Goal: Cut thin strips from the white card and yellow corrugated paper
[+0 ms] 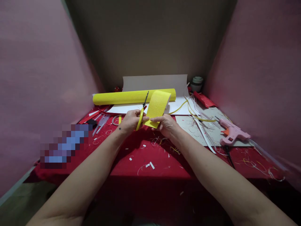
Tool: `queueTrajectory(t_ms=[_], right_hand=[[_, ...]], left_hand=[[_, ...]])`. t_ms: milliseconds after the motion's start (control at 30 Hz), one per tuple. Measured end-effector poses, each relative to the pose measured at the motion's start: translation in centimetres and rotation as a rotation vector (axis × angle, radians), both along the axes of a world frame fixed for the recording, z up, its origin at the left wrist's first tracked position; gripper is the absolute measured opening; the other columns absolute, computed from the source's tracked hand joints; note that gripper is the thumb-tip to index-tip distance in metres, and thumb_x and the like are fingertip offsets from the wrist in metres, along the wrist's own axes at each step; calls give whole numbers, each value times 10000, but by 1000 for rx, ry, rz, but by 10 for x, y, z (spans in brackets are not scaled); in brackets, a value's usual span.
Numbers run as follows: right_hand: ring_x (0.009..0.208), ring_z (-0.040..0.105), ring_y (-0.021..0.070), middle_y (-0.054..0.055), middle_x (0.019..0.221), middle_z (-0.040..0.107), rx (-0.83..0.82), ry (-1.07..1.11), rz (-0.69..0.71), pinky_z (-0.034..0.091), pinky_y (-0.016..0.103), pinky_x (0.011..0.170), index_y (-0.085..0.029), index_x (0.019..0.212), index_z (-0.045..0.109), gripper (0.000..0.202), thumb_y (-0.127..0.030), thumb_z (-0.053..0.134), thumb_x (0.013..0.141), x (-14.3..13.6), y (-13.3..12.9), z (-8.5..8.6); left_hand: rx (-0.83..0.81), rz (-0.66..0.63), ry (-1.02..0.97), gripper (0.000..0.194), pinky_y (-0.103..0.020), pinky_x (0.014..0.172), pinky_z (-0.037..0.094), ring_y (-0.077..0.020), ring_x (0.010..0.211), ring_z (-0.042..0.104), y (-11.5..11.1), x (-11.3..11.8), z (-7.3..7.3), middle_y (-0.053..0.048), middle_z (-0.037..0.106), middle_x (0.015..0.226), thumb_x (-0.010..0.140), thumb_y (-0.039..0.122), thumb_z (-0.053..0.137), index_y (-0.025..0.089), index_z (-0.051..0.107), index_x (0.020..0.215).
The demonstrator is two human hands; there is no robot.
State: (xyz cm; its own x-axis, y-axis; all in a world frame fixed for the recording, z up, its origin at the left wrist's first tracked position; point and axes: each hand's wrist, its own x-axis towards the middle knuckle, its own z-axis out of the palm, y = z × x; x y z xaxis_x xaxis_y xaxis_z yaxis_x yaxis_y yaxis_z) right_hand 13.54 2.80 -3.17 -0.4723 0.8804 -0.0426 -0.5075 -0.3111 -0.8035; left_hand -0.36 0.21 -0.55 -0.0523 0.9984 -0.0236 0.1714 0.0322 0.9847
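A strip of yellow corrugated paper [157,106] is held up above the table, its upper end curling over backwards. My right hand [167,125] is closed on the strip's lower right edge, thumb in front. My left hand [132,121] is closed round a pair of scissors [140,117] with yellow handles and dark blades that point up. The thumb of that hand also reaches the strip's lower left edge. Behind both hands lies a roll of yellow corrugated paper [117,98] on a large white sheet [155,81].
A pink glue gun [235,130] lies at the right on a grey board [188,125]. Clear sticks [102,124] lie on the left. Scraps [151,165] and thin strips litter the red cloth [164,169]. A lidded jar [196,83] stands at the back; pink walls flank the table.
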Motion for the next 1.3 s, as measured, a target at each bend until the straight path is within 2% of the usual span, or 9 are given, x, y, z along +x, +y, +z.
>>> queueTrajectory(t_ms=[133,300,467,667,833,933,1033,1167,1300], right_hand=[[703,598,191,64,829,660,5,13,-50,508,300,571,-141,807,619,357,-29,657,470,-2,2,-3],[587,558,156,71,814,646,116,-119,-29,440,243,398,-150,819,623,289,-112,690,541,1,-1,2],[616,583,148,73,808,659,-62,-153,57,522,275,494,-135,734,612,240,2,621,537,10,-9,11],[475,591,148,63,575,632,-10,-252,16,523,250,418,-119,608,589,115,-52,650,538,25,-20,7],[439,576,130,48,588,622,54,-224,-99,501,233,386,-134,631,589,85,-102,652,585,30,-20,10],[505,589,127,55,660,629,88,-176,-128,542,259,487,-128,633,590,85,-70,631,587,29,-20,18],[558,594,119,68,755,634,109,-139,-122,557,273,598,-115,659,584,131,-26,609,567,29,-23,25],[541,594,121,38,690,600,89,-140,-187,542,258,560,-141,654,518,158,-40,614,578,26,-28,31],[512,592,124,3,596,555,47,-159,-208,528,254,519,-163,649,455,205,-39,608,592,24,-34,32]], left_hand=[[-44,-3,46,274,-184,334,261,-29,317,365,-10,0,4,73,454,426,554,301,718,144,516,653],[-3,120,61,356,-188,410,345,-45,416,456,-21,-3,3,50,541,545,512,280,751,143,543,766],[62,183,-31,349,-189,427,349,-45,434,452,-23,2,-4,65,533,563,506,232,735,154,521,771],[54,179,66,265,-199,383,321,-53,372,424,-31,5,5,47,537,504,555,265,711,153,531,714],[-106,-104,31,76,-228,390,359,-109,425,528,-63,-15,8,-27,628,635,671,202,542,185,531,744],[-189,-249,76,113,-250,503,435,-123,521,573,-90,-24,10,-26,636,705,670,167,494,197,534,772],[-287,-395,230,125,-253,547,422,-135,573,567,-110,-22,19,-22,611,646,691,271,530,165,515,756],[-384,-384,343,165,-254,523,384,-148,554,559,-118,-9,28,-14,600,578,694,313,495,155,482,737],[-391,-386,380,148,-253,498,364,-155,534,560,-107,4,23,-8,597,530,705,293,446,158,485,750]])
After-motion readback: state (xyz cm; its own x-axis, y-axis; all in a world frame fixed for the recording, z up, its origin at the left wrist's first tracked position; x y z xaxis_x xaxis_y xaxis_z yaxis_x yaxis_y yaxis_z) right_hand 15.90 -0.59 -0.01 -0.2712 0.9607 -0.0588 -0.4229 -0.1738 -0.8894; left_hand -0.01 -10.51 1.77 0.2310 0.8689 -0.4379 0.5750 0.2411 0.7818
